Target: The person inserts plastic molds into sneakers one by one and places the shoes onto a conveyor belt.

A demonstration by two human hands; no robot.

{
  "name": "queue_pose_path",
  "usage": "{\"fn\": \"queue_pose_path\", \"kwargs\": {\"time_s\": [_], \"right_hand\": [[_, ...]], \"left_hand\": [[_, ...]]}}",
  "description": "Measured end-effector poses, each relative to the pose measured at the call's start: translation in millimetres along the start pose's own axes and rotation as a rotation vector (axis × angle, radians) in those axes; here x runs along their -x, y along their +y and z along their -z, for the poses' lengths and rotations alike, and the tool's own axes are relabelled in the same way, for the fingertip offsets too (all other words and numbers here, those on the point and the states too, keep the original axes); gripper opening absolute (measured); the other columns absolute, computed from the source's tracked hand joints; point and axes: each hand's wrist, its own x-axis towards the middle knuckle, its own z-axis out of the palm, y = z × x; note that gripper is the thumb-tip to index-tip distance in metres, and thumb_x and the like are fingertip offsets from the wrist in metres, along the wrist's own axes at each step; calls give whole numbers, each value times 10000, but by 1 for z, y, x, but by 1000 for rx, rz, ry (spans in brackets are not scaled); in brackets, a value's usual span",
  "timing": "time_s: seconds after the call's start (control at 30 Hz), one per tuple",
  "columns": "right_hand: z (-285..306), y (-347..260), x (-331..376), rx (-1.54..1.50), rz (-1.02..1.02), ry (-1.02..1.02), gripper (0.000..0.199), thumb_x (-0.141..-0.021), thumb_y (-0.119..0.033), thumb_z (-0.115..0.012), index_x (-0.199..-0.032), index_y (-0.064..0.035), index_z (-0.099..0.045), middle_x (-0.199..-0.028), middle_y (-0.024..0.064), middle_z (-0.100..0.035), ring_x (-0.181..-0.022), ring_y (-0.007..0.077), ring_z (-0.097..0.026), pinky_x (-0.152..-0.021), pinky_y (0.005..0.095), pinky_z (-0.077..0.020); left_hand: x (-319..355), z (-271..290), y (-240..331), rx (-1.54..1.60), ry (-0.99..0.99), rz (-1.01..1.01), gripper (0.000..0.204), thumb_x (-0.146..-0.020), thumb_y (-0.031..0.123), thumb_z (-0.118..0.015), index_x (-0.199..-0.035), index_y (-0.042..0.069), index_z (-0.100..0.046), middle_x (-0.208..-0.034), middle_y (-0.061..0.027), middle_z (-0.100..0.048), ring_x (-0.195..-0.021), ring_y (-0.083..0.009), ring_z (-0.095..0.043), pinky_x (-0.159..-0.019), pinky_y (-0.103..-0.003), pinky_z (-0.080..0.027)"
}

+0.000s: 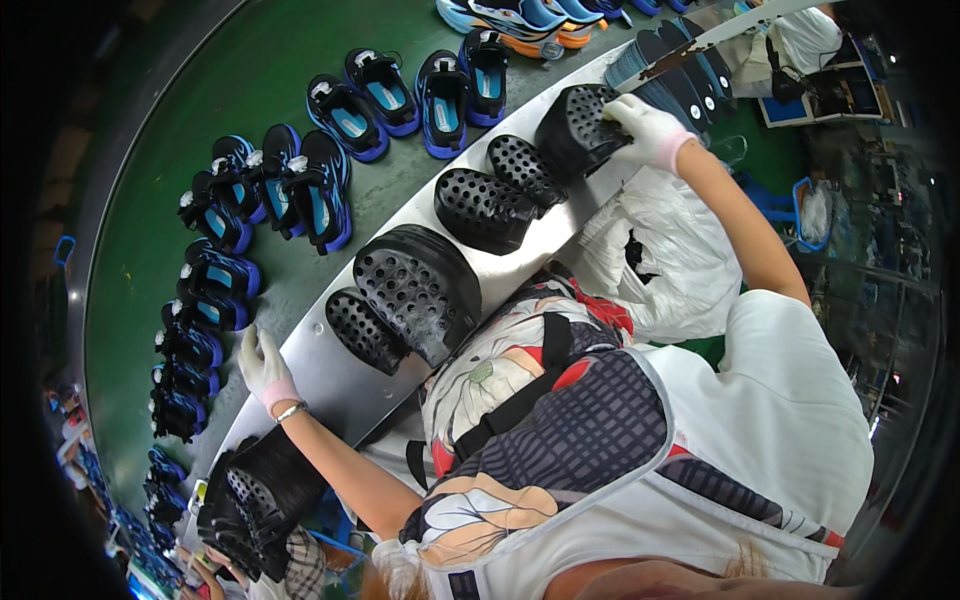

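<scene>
My right hand [650, 132], in a white glove with a pink cuff, reaches far right. Its fingers grip the edge of a black perforated clog [572, 130] on the metal ledge. Stretched out to the left, my gloved left hand [264, 372] has its fingers extended and holds nothing. It hovers near the ledge's belt-side edge. Between my hands lie a pair of black perforated clogs [483, 210] and another pair [415, 280], larger in view and nearer me. More black clogs [250, 500] are heaped below my left forearm.
Black and blue sneakers [320, 190] stand in groups along the green belt [300, 35] beyond the metal ledge [335, 305]. Dark insoles [680, 75] lie in rows past my right hand. A white plastic bag [680, 260] bulges beside me. Other people [285, 565] are at lower left.
</scene>
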Motion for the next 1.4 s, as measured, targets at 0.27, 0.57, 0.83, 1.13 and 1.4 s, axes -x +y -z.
{"fn": "queue_pose_path", "kwargs": {"time_s": [0.27,0.57,0.83,1.13,1.4], "right_hand": [[67,-125,-23,-352,238,73,557,-676,-219,-780,-1146,-56,-531,-1035,105,-533,-874,234,-606,-794,329,-508],[38,-362,-83,-452,781,-294,565,-702,-237,-779,-1165,-3,-553,-1033,135,-578,-901,221,-612,-770,302,-517],[-10,-471,-108,-323,665,-440,539,-837,-479,-544,-929,51,-578,-875,258,-634,-832,397,-618,-758,421,-491],[-47,-566,-178,3,654,-327,461,-859,-448,-511,-916,-2,-611,-812,218,-650,-802,375,-635,-736,442,-502],[-55,-648,-252,313,656,-416,421,-783,-369,-527,-939,-17,-698,-885,199,-676,-842,335,-663,-769,392,-530]], "left_hand": [[10,31,79,844,-68,48,464,-954,348,-539,-1245,-12,-564,-1223,-134,-596,-1022,-202,-613,-870,-313,-483],[32,38,110,1911,-471,404,555,-930,458,-532,-1232,-5,-482,-1089,-151,-606,-986,-258,-606,-892,-384,-506],[2,43,29,1628,254,471,424,-929,477,-519,-890,57,-557,-745,-72,-591,-656,-158,-572,-614,-279,-470],[-58,27,-72,955,384,485,442,-934,375,-452,-1076,0,-638,-943,-204,-666,-806,-323,-624,-806,-354,-481],[-72,-10,-89,162,399,98,264,-794,130,-656,-1048,102,-592,-1088,-102,-571,-934,-342,-549,-786,-430,-496]]}}
